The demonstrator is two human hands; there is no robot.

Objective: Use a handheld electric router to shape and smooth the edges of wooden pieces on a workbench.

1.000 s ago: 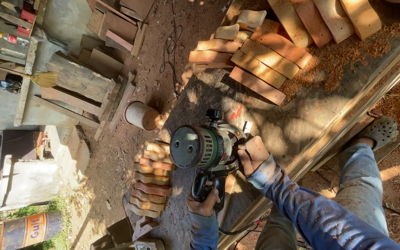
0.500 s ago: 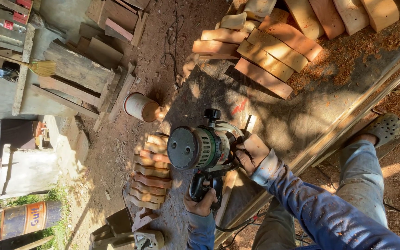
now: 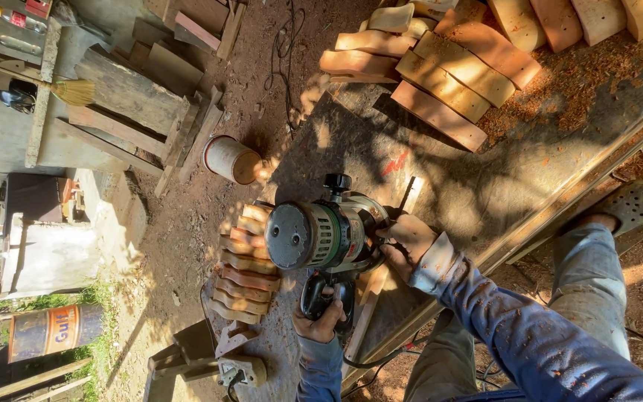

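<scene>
A green-and-silver power router [image 3: 321, 237] is being gripped by both hands: the left hand [image 3: 320, 321] is being kept wrapped tight around the black rear handle, and the right hand [image 3: 408, 244] is being pressed closed against the side of the motor housing. Under the tool, a long wooden strip [image 3: 381, 279] is being worked on the dark workbench [image 3: 470, 186], so a routing pass along that strip appears to be the step in hand. Just beyond the tool, on its far side from the hands, a row of shaped wooden blocks [image 3: 243, 268] is being kept stacked at the bench edge; farther off, flat boards [image 3: 440, 74] are lying piled among sawdust. Steady 2-handed pressure and an even feed along the strip are judged to be called for next.
</scene>
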